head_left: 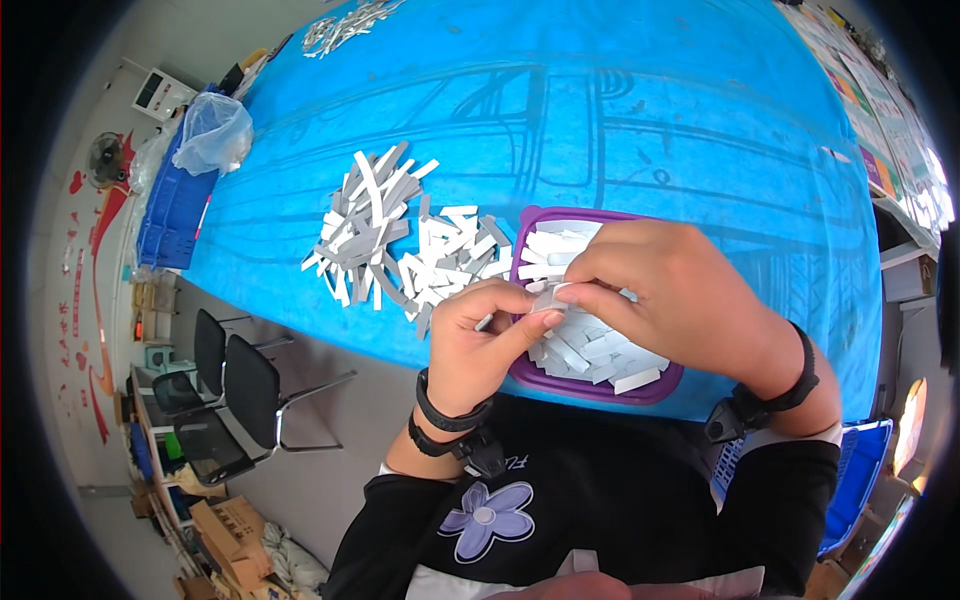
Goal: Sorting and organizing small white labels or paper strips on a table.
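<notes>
Head view: small grey-white strip [546,299] pinched by L hand [474,335] & R hand [650,278] above purple tub [600,392]; strip's ends partly hidden, R hand blocks pt of tub.

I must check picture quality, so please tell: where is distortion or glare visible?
In the head view, the blue table cover bows outward at right and corners go black; same head view, overexposed patches glare near the right rim.
</notes>
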The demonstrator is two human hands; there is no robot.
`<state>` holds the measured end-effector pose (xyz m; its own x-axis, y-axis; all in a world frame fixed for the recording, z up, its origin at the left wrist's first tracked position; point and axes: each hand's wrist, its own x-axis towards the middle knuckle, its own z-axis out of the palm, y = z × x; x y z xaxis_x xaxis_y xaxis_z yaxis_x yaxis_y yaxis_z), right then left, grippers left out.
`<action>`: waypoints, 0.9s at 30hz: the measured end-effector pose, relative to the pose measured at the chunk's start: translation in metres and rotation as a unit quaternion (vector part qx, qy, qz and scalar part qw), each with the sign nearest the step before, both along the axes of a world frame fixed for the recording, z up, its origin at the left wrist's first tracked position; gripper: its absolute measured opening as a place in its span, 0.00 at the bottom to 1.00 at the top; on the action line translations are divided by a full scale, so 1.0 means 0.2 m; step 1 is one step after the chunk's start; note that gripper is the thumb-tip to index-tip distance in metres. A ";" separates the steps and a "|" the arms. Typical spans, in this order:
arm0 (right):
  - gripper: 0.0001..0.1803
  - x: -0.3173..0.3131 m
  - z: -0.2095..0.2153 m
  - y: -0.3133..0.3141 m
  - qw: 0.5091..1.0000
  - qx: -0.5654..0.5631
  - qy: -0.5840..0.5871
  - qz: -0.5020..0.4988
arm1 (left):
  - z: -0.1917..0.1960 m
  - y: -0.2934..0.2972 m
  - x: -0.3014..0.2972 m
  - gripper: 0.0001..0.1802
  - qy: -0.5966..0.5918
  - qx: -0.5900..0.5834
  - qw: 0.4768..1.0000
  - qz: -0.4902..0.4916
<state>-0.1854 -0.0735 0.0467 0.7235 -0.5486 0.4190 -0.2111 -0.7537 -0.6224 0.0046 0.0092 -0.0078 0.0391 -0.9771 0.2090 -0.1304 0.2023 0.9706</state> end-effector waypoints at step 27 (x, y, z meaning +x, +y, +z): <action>0.13 -0.23 -0.18 -0.04 0.977 0.109 0.179 0.030 | 0.07 -0.06 -0.07 0.15 -0.182 -0.001 0.982 -0.040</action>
<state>-0.2308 -0.0811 0.0105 0.8356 -0.5492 0.0113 -0.4042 -0.6286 -0.6644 -0.0084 -0.0030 0.0060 -0.1165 -0.9736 0.1965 -0.4527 0.2282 0.8620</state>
